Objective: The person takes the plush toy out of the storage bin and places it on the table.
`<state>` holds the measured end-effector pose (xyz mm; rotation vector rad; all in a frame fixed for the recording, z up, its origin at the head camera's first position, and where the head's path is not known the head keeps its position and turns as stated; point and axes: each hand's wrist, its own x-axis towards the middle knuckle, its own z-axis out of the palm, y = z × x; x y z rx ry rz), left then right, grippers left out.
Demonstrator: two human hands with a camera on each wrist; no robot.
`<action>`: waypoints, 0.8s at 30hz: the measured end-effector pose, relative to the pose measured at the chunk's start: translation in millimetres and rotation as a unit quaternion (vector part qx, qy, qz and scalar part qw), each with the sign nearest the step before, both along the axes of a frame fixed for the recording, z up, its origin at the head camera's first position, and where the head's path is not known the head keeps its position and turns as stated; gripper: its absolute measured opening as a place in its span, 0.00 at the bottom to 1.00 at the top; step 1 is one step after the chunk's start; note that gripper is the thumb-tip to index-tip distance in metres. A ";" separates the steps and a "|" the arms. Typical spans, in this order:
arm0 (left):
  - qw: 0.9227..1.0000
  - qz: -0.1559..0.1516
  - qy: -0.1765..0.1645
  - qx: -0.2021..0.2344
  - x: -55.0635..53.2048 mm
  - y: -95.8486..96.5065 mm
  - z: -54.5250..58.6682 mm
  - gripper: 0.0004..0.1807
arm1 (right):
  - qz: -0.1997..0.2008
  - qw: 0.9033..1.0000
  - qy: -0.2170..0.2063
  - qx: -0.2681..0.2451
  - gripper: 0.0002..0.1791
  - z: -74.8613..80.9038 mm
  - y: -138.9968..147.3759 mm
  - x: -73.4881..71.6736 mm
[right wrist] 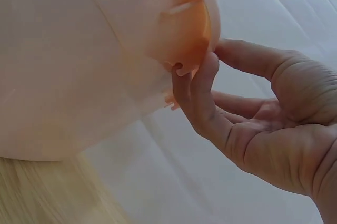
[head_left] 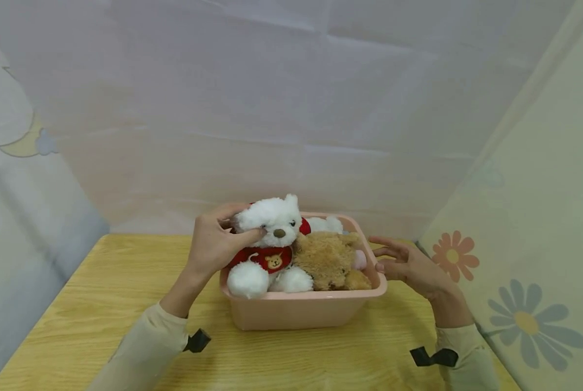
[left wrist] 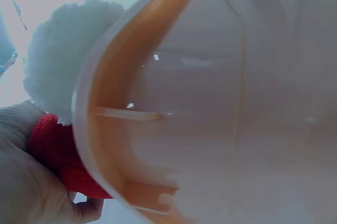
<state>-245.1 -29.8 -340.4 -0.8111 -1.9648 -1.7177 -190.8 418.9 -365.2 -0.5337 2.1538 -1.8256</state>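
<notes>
A white teddy bear (head_left: pixel 272 225) in a red top sits at the left end of a pink plastic bin (head_left: pixel 296 312). My left hand (head_left: pixel 215 239) grips its head and side, thumb across the face. In the left wrist view the bear's red top (left wrist: pixel 63 153) shows beside the bin's rim, next to my hand (left wrist: pixel 31 176). At the bin's right end my right hand (head_left: pixel 413 269) holds the rim. The right wrist view has its thumb on the rim and fingers curled underneath. A brown plush toy (head_left: pixel 325 260) lies in the bin, face hidden.
Behind the brown toy, another white plush (head_left: pixel 325 224) with red on it is partly hidden. The bin stands on a wooden table (head_left: pixel 140 282). Pale cloth hangs at the back (head_left: pixel 272 108) and on both sides, with printed flowers on the right cloth (head_left: pixel 526 228).
</notes>
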 end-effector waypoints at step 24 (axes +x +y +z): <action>0.987 0.020 0.069 0.147 29.9 -78.4 53.1 0.24 | 0.032 0.993 -0.046 -0.100 0.33 -21.5 -11.6 -27.8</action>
